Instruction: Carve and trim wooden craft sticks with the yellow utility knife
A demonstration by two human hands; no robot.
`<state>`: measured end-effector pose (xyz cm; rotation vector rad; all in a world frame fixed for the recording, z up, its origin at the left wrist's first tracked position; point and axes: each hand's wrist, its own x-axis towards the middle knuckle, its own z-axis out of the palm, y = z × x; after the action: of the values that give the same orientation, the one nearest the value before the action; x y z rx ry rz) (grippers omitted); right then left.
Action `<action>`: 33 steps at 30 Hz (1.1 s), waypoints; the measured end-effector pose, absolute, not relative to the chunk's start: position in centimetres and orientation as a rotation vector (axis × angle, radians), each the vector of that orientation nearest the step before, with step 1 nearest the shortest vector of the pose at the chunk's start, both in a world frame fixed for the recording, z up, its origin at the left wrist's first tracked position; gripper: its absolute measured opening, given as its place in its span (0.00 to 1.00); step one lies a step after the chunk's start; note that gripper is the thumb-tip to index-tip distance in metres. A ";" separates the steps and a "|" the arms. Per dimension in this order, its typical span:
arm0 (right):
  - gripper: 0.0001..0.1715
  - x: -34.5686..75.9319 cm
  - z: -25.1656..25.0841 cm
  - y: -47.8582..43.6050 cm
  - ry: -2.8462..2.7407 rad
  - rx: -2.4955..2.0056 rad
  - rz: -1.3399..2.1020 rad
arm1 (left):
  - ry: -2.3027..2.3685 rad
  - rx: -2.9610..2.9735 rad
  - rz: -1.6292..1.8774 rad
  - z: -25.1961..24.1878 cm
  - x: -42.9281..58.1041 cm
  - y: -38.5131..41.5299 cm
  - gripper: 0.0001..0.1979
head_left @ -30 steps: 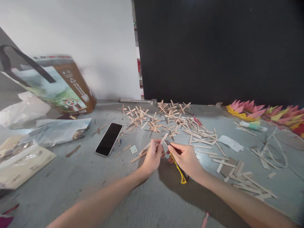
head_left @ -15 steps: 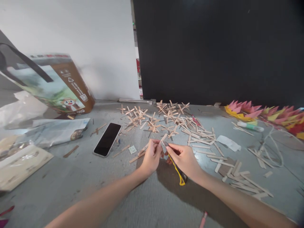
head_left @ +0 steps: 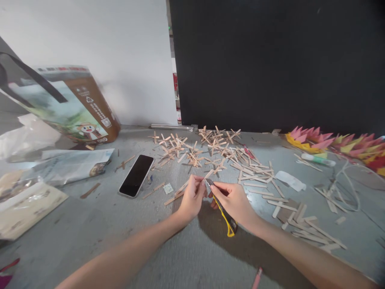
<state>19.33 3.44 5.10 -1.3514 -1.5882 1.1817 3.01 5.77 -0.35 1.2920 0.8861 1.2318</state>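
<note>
My left hand (head_left: 192, 197) pinches a thin wooden stick (head_left: 208, 174) that points up and to the right. My right hand (head_left: 235, 201) grips a yellow and black utility knife (head_left: 225, 215), whose blade tip meets the stick just right of my left fingers. Both hands hover over the grey table (head_left: 186, 253) near its middle. Behind them lie heaps of small crossed stick pieces (head_left: 210, 149), and loose flat sticks (head_left: 261, 176) spread to the right.
A black phone (head_left: 136, 175) lies left of my hands. A brown paper bag (head_left: 69, 106) leans at the back left, with plastic packets (head_left: 45, 172) in front. Paper flowers (head_left: 333, 144), a glue tube (head_left: 318, 159) and a white cord (head_left: 345, 188) sit at the right. A black panel (head_left: 270, 60) stands behind.
The hands stay together at the same spot with stick and knife; the view has shifted only slightly.
</note>
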 end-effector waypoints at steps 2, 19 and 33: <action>0.22 19.3 5.2 3.4 -1.530 -1.335 1.252 | 0.902 1.334 1.231 -0.3 2.9 5.8 0.13; 0.24 18.9 5.8 3.0 -1.410 -1.292 1.391 | 0.949 1.428 1.211 0.0 3.0 5.6 0.11; 0.22 19.1 5.7 3.2 -1.425 -1.337 1.345 | 0.973 1.420 1.213 -0.3 3.0 5.6 0.12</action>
<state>19.06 3.17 5.69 -1.3374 -1.4250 1.3452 2.95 5.63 -0.29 1.4198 0.9725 1.2126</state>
